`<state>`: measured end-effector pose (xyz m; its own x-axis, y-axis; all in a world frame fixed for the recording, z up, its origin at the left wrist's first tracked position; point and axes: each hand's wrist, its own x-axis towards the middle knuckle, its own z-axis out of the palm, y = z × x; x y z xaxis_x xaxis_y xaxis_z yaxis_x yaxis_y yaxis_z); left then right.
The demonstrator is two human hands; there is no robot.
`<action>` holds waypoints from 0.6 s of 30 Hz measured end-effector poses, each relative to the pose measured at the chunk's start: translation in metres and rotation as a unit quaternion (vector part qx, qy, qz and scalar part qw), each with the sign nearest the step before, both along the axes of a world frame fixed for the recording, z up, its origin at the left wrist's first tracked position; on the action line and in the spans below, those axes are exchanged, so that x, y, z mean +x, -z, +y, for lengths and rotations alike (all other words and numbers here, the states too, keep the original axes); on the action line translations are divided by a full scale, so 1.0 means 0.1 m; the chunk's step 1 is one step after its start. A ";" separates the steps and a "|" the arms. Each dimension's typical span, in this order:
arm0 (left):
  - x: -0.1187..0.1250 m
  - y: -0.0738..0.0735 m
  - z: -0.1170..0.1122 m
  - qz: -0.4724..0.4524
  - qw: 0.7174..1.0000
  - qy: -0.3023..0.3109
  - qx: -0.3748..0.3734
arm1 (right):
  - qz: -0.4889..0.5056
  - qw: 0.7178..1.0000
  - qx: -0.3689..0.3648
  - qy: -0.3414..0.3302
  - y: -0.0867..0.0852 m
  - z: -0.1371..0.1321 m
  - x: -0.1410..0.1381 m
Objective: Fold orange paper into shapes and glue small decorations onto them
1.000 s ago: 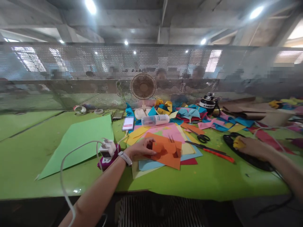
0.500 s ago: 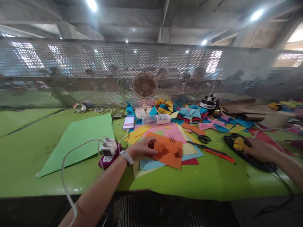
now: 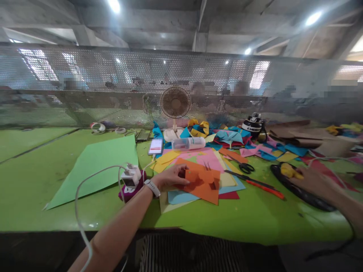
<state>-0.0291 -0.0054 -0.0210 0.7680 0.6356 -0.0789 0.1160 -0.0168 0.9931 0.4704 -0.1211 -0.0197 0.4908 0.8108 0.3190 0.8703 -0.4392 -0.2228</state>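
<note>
My left hand (image 3: 172, 176), with a white watch on its wrist, pinches the left edge of a folded orange paper card (image 3: 204, 189) between thumb and fingers. Small cut flaps stand up from the card. Beneath it lies a stack of coloured sheets, light blue paper (image 3: 180, 197) among them. At the right, my right hand (image 3: 309, 177) is closed around a yellow, handle-like piece (image 3: 287, 170) on a black oval object (image 3: 307, 196) with a black cord. Its exact kind is unclear. Black scissors (image 3: 246, 167) and an orange-handled cutter (image 3: 265, 189) lie between my hands.
A small fan (image 3: 175, 102) stands at the back, behind a lying clear bottle (image 3: 188, 143). Paper scraps spread around a black-and-white jug-like item (image 3: 252, 124). Left are a green sheet (image 3: 104, 166), a phone (image 3: 155, 146), and a purple power strip (image 3: 130, 190) with white cables.
My right hand and the black oval object have shifted slightly right and nearer. My left hand keeps its pinch on the orange card, and the whole view has moved a little.
</note>
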 end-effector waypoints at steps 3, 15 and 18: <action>0.01 0.02 -0.03 -0.019 0.999 -0.003 -0.033 | 0.152 0.986 0.063 -0.018 -0.10 -0.03 -0.19; 0.03 0.04 0.07 0.010 1.000 0.010 0.018 | 0.481 0.800 -0.063 -0.354 -0.27 0.18 -2.39; 0.04 0.07 0.08 0.013 1.000 0.005 0.016 | 0.447 0.786 -0.087 -0.419 -0.21 0.18 -2.61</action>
